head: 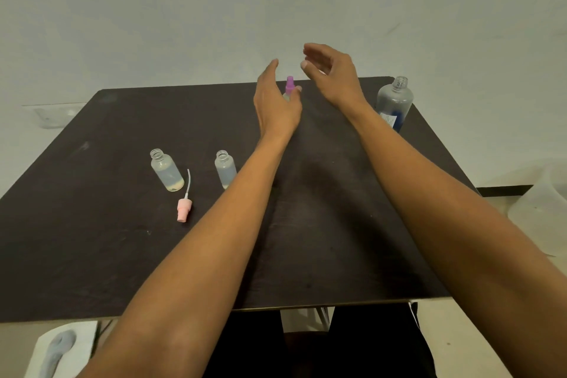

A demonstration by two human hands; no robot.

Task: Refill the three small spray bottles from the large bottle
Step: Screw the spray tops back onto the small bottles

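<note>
Both hands are raised over the far part of the dark surface (92, 239), just above the centre of the frame. The left hand (276, 104) is open with fingers straight and thumb spread toward a small purple-capped spray bottle (290, 86); contact between the thumb and this bottle cannot be confirmed. The right hand (334, 77) hovers just above and to the right of the purple cap, fingers loosely curved, holding nothing. The purple-capped bottle stands upright between the two hands, its body largely hidden behind the left hand, so its contents cannot be assessed. The large bottle (394, 101) stands uncapped at the upper right corner of the surface, translucent, with a blue and white label whose writing is too small to read. Left of centre stand two uncapped small bottles: the left small bottle (165, 170) holds pale liquid with a yellowish tint at the base; the right small bottle (225, 167) also holds pale liquid and is partly covered by the left forearm. A pink spray cap (185, 209) with its dip tube lies on the surface just in front of the left small bottle. A translucent container (546, 209) sits at the right edge of the frame, and a grey cloth (58, 350) lies at the lower left.
</note>
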